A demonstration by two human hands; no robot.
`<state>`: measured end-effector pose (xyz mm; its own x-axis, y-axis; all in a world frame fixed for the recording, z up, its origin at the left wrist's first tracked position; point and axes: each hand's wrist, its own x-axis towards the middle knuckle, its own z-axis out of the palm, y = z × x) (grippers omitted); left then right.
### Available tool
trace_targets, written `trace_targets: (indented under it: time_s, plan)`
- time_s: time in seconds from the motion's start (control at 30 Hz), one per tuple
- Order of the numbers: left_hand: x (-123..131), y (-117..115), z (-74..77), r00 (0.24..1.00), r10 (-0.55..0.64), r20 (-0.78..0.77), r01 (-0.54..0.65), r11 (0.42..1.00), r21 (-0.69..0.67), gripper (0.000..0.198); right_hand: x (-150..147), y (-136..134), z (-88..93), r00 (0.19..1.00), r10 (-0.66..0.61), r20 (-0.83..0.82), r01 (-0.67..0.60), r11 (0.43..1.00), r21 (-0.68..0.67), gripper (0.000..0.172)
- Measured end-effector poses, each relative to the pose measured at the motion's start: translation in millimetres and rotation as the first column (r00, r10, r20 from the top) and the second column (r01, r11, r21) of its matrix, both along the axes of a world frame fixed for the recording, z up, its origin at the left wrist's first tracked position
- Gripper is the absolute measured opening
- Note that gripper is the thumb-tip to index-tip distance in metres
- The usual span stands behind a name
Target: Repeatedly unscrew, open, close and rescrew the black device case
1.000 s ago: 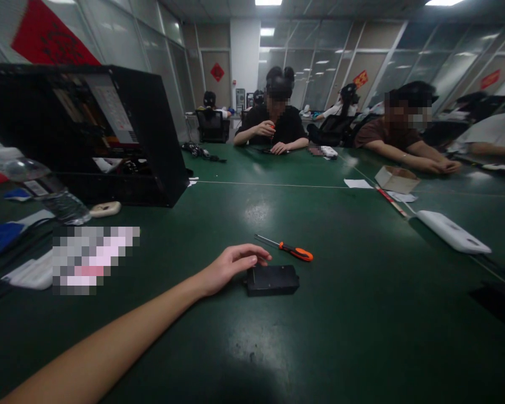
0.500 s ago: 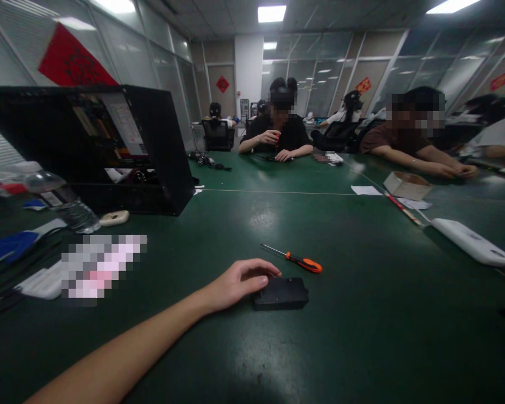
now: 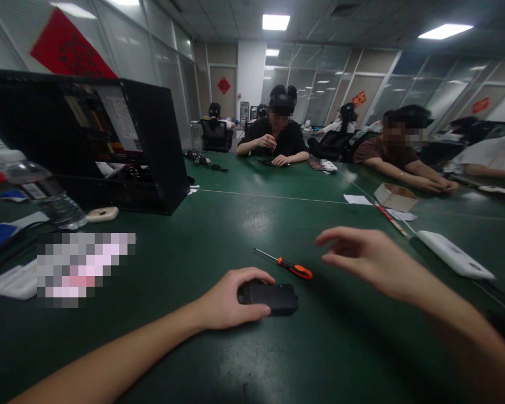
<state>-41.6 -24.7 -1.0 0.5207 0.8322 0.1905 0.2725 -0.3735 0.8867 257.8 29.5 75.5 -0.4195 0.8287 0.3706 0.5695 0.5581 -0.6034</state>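
A small black box-shaped case (image 3: 275,298) lies flat on the green tabletop in front of me. My left hand (image 3: 235,297) grips its left end, thumb along the near side and fingers over the far side. Just beyond the box lies a screwdriver (image 3: 295,268) with an orange and black handle, its metal shaft pointing left and away. My right hand (image 3: 362,255) hovers to the right of the screwdriver handle, apart from it, with thumb and fingers parted and nothing between them.
An open black computer case (image 3: 151,146) stands at the left, near a water bottle (image 3: 46,191). On the right are a white power strip-like object (image 3: 454,254) and a small open box (image 3: 395,197). Co-workers sit across the table (image 3: 252,219).
My right hand has come into view from the right, over the table near the screwdriver. My left hand has closed around the black case, its thumb now along the near side.
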Motion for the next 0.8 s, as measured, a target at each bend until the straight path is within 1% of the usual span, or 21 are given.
trace_targets:
  time_s: [0.07, 0.1, 0.13, 0.17, 0.23, 0.27, 0.33, 0.37, 0.4, 0.43, 0.47, 0.5, 0.57, 0.63, 0.67, 0.8]
  plan:
    - [4.2, -4.2, 0.9, 0.998, 0.022, -0.061, -0.017, 0.997, 0.075, 0.052, -11.6, 5.0, -16.0, 0.971, 0.098, 0.220, -0.075, 0.991, -0.112, 0.036]
    - [6.6, -6.2, 1.0, 0.996, 0.031, -0.088, -0.021, 0.994, 0.111, 0.055, -18.5, 6.4, -25.5, 0.945, 0.130, 0.302, -0.093, 0.987, -0.134, 0.041]
    - [9.1, -8.1, 1.0, 0.993, 0.041, -0.114, -0.025, 0.990, 0.140, 0.057, -25.1, 7.2, -34.9, 0.931, 0.126, 0.343, -0.090, 0.989, -0.117, 0.044]
    - [11.6, -9.7, 0.7, 0.989, 0.054, -0.135, -0.032, 0.986, 0.162, 0.058, -30.8, 7.3, -43.3, 0.919, 0.118, 0.377, -0.086, 0.991, -0.101, 0.043]
    - [16.8, -12.0, 0.0, 0.983, 0.092, -0.160, -0.062, 0.981, 0.186, 0.058, -37.8, 6.3, -53.9, 0.903, 0.105, 0.416, -0.080, 0.994, -0.077, 0.034]
    - [19.3, -12.4, -0.4, 0.979, 0.116, -0.167, -0.083, 0.978, 0.191, 0.056, -38.9, 5.4, -55.3, 0.904, 0.100, 0.416, -0.079, 0.995, -0.069, 0.029]
    - [24.1, -11.2, -1.0, 0.971, 0.163, -0.174, -0.129, 0.973, 0.191, 0.048, -37.4, 3.2, -51.2, 0.942, 0.076, 0.327, -0.062, 0.997, -0.051, 0.024]
    - [26.3, -9.7, -1.2, 0.968, 0.181, -0.176, -0.148, 0.971, 0.186, 0.044, -35.7, 1.7, -46.7, 0.971, 0.045, 0.234, -0.037, 0.999, -0.038, 0.023]
    - [28.4, -7.7, -1.4, 0.965, 0.196, -0.175, -0.165, 0.970, 0.178, 0.041, -34.0, 0.0, -41.6, 0.994, -0.003, 0.109, 0.006, 1.000, -0.025, 0.023]
    - [30.5, -5.5, -1.6, 0.963, 0.207, -0.170, -0.179, 0.969, 0.168, 0.038, -32.8, -2.1, -36.6, 0.998, -0.054, -0.039, 0.053, 0.998, -0.018, 0.026]
    - [32.6, -3.2, -1.9, 0.964, 0.214, -0.161, -0.189, 0.969, 0.160, 0.037, -32.2, -4.7, -32.2, 0.978, -0.097, -0.186, 0.097, 0.995, -0.013, 0.030]
    - [34.5, -1.2, -2.3, 0.965, 0.217, -0.147, -0.195, 0.969, 0.153, 0.036, -32.4, -7.6, -28.9, 0.941, -0.125, -0.314, 0.131, 0.991, -0.003, 0.033]
    - [37.6, 1.6, -3.5, 0.969, 0.217, -0.118, -0.198, 0.968, 0.151, 0.036, -34.6, -14.3, -25.4, 0.858, -0.133, -0.497, 0.176, 0.983, 0.041, 0.038]
    - [38.8, 2.4, -4.8, 0.974, 0.205, -0.101, -0.188, 0.970, 0.156, 0.035, -37.9, -21.3, -25.5, 0.810, -0.091, -0.579, 0.197, 0.973, 0.123, 0.042]
    - [38.5, 2.1, -5.4, 0.975, 0.198, -0.100, -0.182, 0.971, 0.157, 0.036, -39.5, -24.6, -26.3, 0.804, -0.061, -0.591, 0.195, 0.967, 0.165, 0.044]
    - [34.3, -0.3, -6.9, 0.979, 0.183, -0.095, -0.166, 0.974, 0.155, 0.038, -43.9, -33.2, -30.2, 0.832, 0.044, -0.553, 0.144, 0.945, 0.292, 0.051]
